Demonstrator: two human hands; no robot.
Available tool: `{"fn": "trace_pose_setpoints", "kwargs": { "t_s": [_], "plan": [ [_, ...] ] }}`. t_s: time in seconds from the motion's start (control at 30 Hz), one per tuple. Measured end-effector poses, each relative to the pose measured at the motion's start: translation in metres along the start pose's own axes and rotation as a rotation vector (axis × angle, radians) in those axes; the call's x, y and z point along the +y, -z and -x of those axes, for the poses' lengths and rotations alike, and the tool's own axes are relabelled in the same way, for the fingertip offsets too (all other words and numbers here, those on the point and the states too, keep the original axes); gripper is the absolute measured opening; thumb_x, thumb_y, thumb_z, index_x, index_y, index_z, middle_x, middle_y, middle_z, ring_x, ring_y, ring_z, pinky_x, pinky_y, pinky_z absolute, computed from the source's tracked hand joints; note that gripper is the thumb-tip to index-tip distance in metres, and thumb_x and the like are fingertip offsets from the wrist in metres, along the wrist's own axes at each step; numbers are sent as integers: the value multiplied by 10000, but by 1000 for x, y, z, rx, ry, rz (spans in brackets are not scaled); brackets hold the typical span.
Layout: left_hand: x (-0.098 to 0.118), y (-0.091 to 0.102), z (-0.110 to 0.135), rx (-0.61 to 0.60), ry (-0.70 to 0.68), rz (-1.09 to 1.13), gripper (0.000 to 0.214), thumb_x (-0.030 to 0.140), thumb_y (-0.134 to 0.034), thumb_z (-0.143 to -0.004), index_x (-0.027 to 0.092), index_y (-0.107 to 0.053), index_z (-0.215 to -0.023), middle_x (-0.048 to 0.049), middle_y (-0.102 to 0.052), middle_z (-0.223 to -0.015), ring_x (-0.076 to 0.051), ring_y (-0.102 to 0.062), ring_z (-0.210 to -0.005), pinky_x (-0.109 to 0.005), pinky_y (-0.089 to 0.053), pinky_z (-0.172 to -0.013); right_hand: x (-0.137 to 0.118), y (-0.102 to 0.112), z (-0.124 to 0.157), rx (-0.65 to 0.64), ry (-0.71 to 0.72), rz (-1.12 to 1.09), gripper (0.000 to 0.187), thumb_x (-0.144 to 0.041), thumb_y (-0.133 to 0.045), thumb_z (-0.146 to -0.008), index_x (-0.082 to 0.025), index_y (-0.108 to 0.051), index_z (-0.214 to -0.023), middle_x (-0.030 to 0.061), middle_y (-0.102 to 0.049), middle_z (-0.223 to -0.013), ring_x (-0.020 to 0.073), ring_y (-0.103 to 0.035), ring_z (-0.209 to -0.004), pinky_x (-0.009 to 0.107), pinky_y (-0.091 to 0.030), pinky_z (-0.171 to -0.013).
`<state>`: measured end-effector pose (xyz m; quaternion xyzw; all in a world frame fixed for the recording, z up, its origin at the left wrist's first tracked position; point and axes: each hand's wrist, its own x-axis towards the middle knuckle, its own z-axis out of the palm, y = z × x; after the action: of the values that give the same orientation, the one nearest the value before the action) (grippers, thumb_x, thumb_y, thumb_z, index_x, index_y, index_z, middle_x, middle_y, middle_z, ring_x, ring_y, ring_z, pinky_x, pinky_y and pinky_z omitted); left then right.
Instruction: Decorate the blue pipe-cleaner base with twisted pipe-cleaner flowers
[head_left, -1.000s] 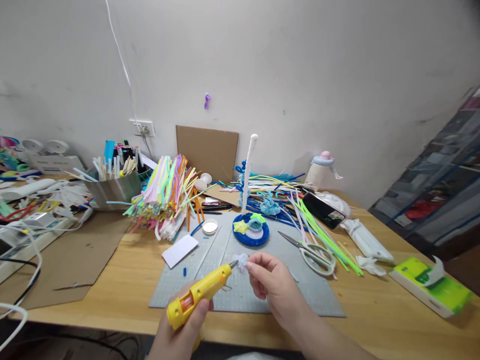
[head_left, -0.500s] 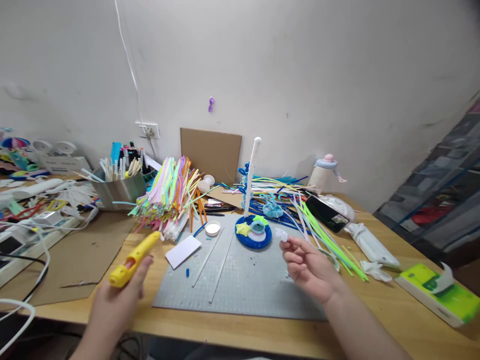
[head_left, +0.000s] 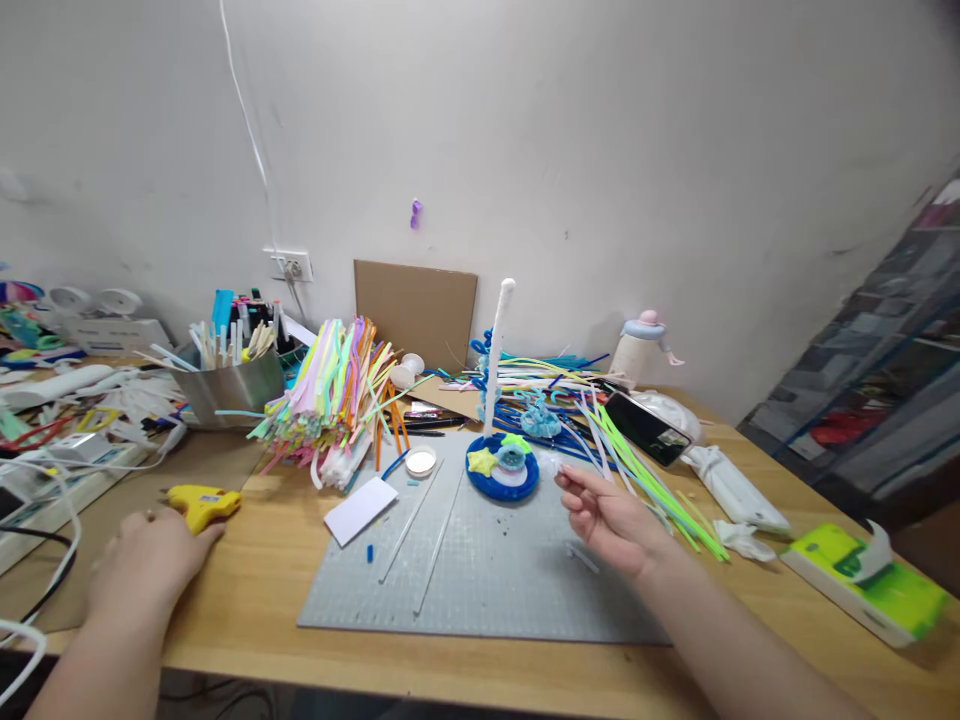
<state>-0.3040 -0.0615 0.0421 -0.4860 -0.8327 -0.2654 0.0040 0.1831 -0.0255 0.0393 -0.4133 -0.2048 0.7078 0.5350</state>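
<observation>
My left hand (head_left: 146, 560) lies palm down on the brown cardboard sheet (head_left: 67, 590) at the left, fingers loose, its fingertips just behind a yellow glue gun (head_left: 202, 502) that rests on the table. My right hand (head_left: 611, 515) hovers over the grey cutting mat (head_left: 480, 580), finger and thumb pinched on a small white fluffy piece (head_left: 556, 466). That piece is just right of a blue pipe-cleaner disc (head_left: 502, 478), which carries a yellow star, a green shape and an upright white fuzzy pole (head_left: 496, 350).
A big bundle of coloured pipe cleaners (head_left: 337, 390) and a metal tin of tools (head_left: 232, 380) stand at the back left. A phone (head_left: 645, 425), loose green stems (head_left: 652, 470), a wrapped white pack (head_left: 739, 488) and a green tissue pack (head_left: 870, 580) lie right. A white card (head_left: 360, 510) lies on the mat.
My left hand carried the glue gun away from the fluffy piece, out to the left, and set it down. My right hand moved the piece up toward the blue disc.
</observation>
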Motion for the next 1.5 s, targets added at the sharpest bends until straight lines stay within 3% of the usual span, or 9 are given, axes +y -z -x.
{"fn": "trace_pose_setpoints", "kwargs": {
  "t_s": [0.1, 0.17, 0.33, 0.43, 0.63, 0.9, 1.1, 1.27, 1.5],
  "plan": [
    [38, 1, 29, 65, -92, -247, 564, 599, -423, -745, 95, -574, -947, -119, -564, -901, -388, -534, -962, -452, -434, -747, 2, -4, -6, 4, 86, 167, 169, -184, -728, -673, -162, -616, -797, -3, -641, -681, 66, -567, -460, 130, -421, -351],
    [77, -7, 53, 15, -298, 3, 497, 515, -404, -802, 120, -560, -1060, -114, -573, -1010, -296, -544, -963, -370, -434, -778, 6, -11, -10, -47, 151, 309, 194, -234, -743, -662, -157, -619, -791, 13, -649, -674, 95, -586, -491, 160, -422, -375],
    [178, -51, 95, -582, -364, 726, 305, 446, -544, -747, 152, -614, -780, -30, -617, -736, -160, -559, -700, -250, -422, -647, 19, -25, -12, -118, 719, 867, 117, -310, -659, -745, -194, -671, -752, 36, -644, -657, 153, -567, -565, 267, -437, -498],
    [216, -72, 97, -730, -295, 887, 306, 449, -608, -690, 146, -573, -668, 32, -507, -566, -95, -441, -536, -213, -333, -524, 19, -21, -11, -293, 1055, 1182, 146, -249, -603, -796, -255, -706, -899, 65, -692, -843, 198, -598, -776, 342, -444, -727],
    [241, -86, 88, -931, -172, 951, 381, 521, -615, -651, 149, -533, -667, 85, -356, -457, -53, -250, -434, -205, -151, -432, 14, -8, -14, -517, 1381, 1618, 287, -169, -499, -863, -269, -628, -1100, 76, -698, -970, 171, -590, -736, 308, -421, -654],
    [236, -101, 90, -952, -168, 824, 380, 511, -663, -581, 162, -512, -598, 81, -374, -432, -56, -263, -415, -217, -168, -433, 17, -8, -22, -505, 1802, 1971, 178, -163, -489, -879, -169, -611, -1008, 52, -677, -773, 137, -529, -612, 273, -329, -519],
    [244, -117, 72, -820, -267, 627, 376, 517, -620, -607, 143, -585, -595, 60, -404, -436, -72, -301, -437, -226, -210, -455, 20, -4, -31, -373, 1597, 1817, 238, -189, -465, -886, -202, -582, -1092, 62, -686, -906, 154, -586, -706, 274, -406, -609],
    [254, -131, 54, -707, -312, 528, 339, 466, -656, -575, 141, -566, -539, 51, -424, -438, -85, -341, -464, -233, -211, -472, 20, 7, -56, 54, 1022, 1231, 239, -290, -476, -852, -181, -578, -1038, 52, -664, -840, 148, -576, -611, 261, -439, -573],
    [253, -153, 64, -696, -406, 448, 334, 460, -613, -628, 146, -567, -524, 45, -446, -439, -100, -390, -474, -238, -220, -479, 36, 24, -77, 52, 789, 1065, 205, -255, -502, -767, -144, -598, -909, 70, -658, -832, 186, -602, -720, 294, -478, -629]
  ]
}}
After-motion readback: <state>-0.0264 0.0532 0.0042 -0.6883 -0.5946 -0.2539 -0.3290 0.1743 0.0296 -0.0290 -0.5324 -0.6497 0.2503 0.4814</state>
